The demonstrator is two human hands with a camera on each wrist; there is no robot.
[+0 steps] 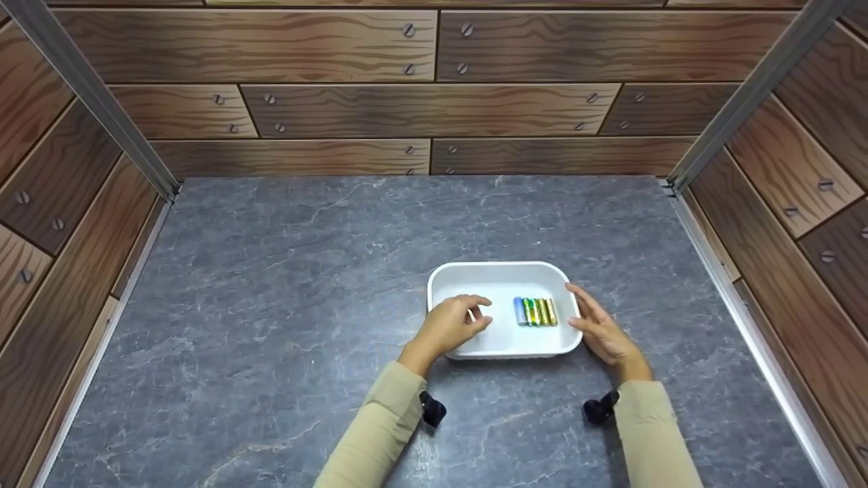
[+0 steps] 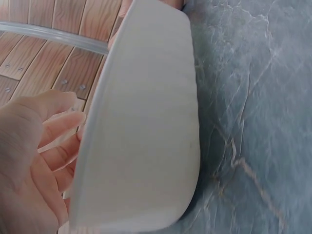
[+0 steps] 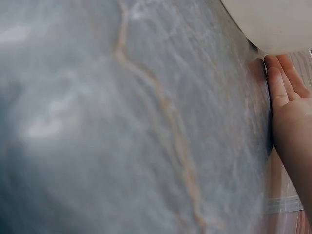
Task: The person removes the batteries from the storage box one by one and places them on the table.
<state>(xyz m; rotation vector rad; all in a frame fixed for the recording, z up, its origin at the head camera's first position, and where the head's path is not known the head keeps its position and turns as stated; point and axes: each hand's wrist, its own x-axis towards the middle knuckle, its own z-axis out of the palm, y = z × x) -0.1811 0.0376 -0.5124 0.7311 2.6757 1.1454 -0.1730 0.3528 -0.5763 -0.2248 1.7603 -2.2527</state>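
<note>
A white rectangular plastic basin with rounded corners stands on the grey marbled table. Inside it, toward its right side, several batteries lie side by side in a row. The leftmost is blue, the others gold and green. My left hand reaches over the basin's left part, thumb and fingers apart with nothing between them. In the left wrist view the basin's outer wall hides part of this hand. Straight fingers of my right hand touch the right rim, fingertips and thumb spread along it.
The grey marbled table spreads around the basin. Wood-patterned panels enclose it at the back and both sides, with metal strips along the side edges. A small black camera sits at the left wrist, another at the right.
</note>
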